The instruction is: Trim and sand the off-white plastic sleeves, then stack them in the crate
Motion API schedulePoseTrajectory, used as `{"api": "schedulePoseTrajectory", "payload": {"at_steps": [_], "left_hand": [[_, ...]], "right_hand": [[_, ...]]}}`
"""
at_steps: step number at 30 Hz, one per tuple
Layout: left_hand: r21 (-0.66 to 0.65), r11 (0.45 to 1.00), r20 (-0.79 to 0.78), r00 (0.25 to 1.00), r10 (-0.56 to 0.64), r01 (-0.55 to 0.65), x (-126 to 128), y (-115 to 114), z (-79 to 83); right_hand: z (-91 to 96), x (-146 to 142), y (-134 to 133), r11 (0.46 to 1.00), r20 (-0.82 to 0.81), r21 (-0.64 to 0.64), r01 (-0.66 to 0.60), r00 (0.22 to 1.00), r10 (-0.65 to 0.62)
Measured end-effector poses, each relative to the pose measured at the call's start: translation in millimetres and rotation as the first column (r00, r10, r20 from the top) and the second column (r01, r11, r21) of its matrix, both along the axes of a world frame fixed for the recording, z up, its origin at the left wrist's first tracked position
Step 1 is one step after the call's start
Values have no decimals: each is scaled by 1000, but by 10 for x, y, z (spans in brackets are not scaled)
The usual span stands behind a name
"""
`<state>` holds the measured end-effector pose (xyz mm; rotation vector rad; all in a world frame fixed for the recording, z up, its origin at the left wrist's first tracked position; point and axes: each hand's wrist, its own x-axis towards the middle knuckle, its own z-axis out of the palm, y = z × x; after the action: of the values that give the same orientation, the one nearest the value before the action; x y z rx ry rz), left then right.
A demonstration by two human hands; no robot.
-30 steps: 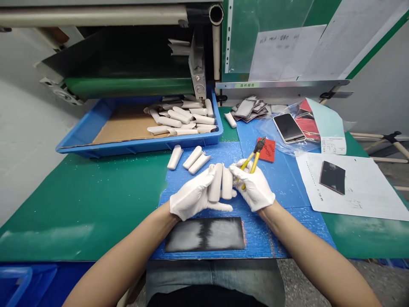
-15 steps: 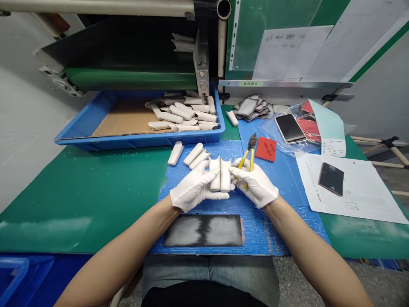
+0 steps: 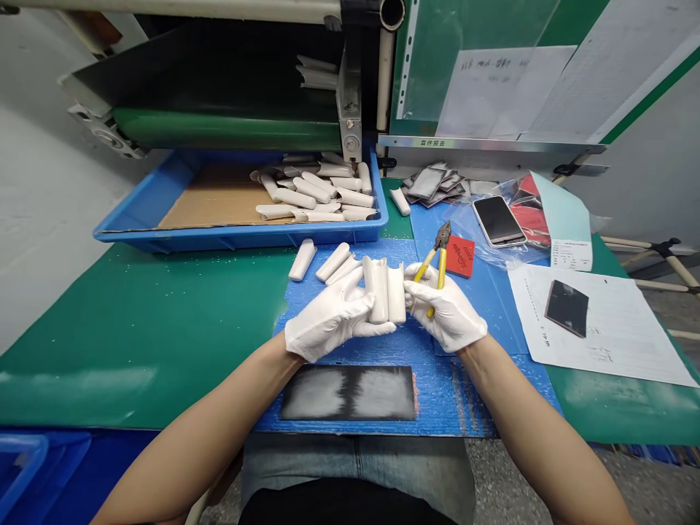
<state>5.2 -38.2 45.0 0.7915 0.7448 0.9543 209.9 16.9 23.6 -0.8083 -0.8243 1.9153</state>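
A person in blue jeans (image 3: 317, 463) sits at a green surface (image 3: 164, 335) partly covered in blue sheeting (image 3: 486, 315). Nearest, along the front edge, lies a black rectangular pad (image 3: 350, 394) with two whitened patches. Just beyond it, two white-gloved hands hold a pair of hollow white pieces upright, side by side, above the sheeting. The left hand (image 3: 331, 315) grips the left white piece (image 3: 375, 292) between thumb and fingers. The right hand (image 3: 448, 315) pinches the edge of the right white piece (image 3: 397, 295) and also clasps yellow-handled pliers (image 3: 440, 264), tips pointing away. To the right, a dark square pad (image 3: 567, 308) rests on printed paper (image 3: 634, 328). Past the hands lie three more white pieces (image 3: 302, 260) and a red pad (image 3: 460, 257). Farther back are a phone (image 3: 498, 220) and a blue tray (image 3: 240, 239) holding many similar pieces, beneath a green conveyor belt (image 3: 230, 130).
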Motion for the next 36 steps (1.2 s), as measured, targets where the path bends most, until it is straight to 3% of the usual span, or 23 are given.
{"api": "schedulePoseTrajectory", "payload": {"at_steps": [7, 15, 19, 22, 26, 32, 36], "left_hand": [[-22, 1000, -153, 988, -15, 12, -80, 62, 10], [95, 995, -266, 964, -5, 31, -60, 93, -54], [90, 991, -294, 954, -68, 98, -17, 76, -133], [92, 994, -300, 953, -30, 60, 25, 62, -143], [60, 998, -307, 952, 2, 18, 20, 73, -151], [-70, 979, 50, 980, -190, 193, -143, 157, -221], [-74, 982, 45, 985, -168, 171, -165, 158, -209]], "right_hand": [[75, 99, 30, 982, 61, -40, -183, 981, 185], [93, 85, -10, 988, 90, -39, -147, 985, 150], [29, 10, -52, 976, 45, -61, -211, 976, 214], [-29, -19, -68, 962, 3, -46, -269, 963, 269], [-55, -19, -73, 968, -7, -2, -252, 968, 252], [-26, -16, -30, 985, 0, -41, -170, 985, 171], [-22, -10, -10, 989, 27, -27, -142, 989, 143]]}}
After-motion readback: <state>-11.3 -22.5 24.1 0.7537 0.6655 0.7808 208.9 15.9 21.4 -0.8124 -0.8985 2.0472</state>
